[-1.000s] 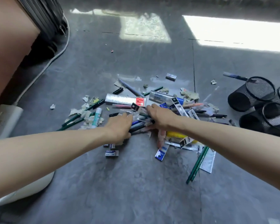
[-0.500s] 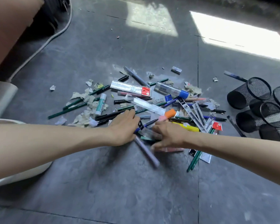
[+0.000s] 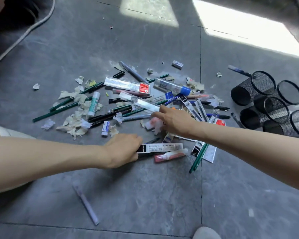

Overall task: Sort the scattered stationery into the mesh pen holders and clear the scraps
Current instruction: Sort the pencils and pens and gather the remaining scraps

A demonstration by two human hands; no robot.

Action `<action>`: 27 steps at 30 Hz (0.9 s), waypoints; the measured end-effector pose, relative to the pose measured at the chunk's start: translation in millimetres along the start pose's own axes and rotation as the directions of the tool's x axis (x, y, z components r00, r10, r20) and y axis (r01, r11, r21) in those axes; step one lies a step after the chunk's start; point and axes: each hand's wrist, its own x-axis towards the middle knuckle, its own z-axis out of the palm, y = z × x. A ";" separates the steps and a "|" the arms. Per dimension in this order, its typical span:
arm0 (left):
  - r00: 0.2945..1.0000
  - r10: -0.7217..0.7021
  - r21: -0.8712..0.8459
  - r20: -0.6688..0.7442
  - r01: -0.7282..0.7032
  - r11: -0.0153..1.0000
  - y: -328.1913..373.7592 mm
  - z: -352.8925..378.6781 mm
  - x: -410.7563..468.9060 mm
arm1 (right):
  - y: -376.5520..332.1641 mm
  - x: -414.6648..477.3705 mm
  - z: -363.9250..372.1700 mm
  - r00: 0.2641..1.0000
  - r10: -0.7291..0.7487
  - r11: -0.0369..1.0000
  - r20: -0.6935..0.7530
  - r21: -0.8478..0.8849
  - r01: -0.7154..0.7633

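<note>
hands apart. gripping box by its black end with left hand, fingers curled round it, low over floor. probably to pull it out of pile lengthwise without dragging anything along.

reaching forward with right hand, fingers out straight, index tip at near end of clear case. nothing visibly held; blur under palm, so can't rule out a scrap there. looks like lining up next pick while finishing this one with left.

beyond and between both hands: pile of pens, pencils, refills. left of left hand: scraps, glue stick, eraser. just right of box: pink tube, touching or not, can't tell. well right of right hand: holders, on their sides, mouths toward camera, nothing seen inside. sorting barely begun, by the look.

vs half a second back: hands side by side then at near edge of pile, purple pen between them. now split: further out with right, onto box with left. purple pen now alone on floor, well behind left hand, toward body. likely knocked out of pile, needs collecting later.
</note>
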 end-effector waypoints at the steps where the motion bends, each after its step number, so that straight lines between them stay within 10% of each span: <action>1: 0.999 0.019 -0.029 0.041 -0.018 0.999 2.0 5.7 -5.9 | -1.8 0.8 0.2 1.000 -0.021 1.000 0.004 -0.020 0.021; 12: 0.980 0.152 -0.199 0.125 -0.125 0.972 -13.5 15.8 -20.7 | -18.0 -0.7 1.6 0.998 -0.067 0.997 -0.008 -0.034 0.067; 18: 0.996 -0.030 -0.010 -0.083 0.030 1.000 -29.8 7.5 -18.1 | -16.5 2.0 -8.4 0.991 -0.131 0.984 -0.030 -0.122 0.127; 27: 0.972 -0.220 0.181 0.085 0.202 0.962 -25.8 18.8 -27.4 | -24.5 -11.1 -19.8 0.989 0.071 0.992 -0.132 0.115 -0.056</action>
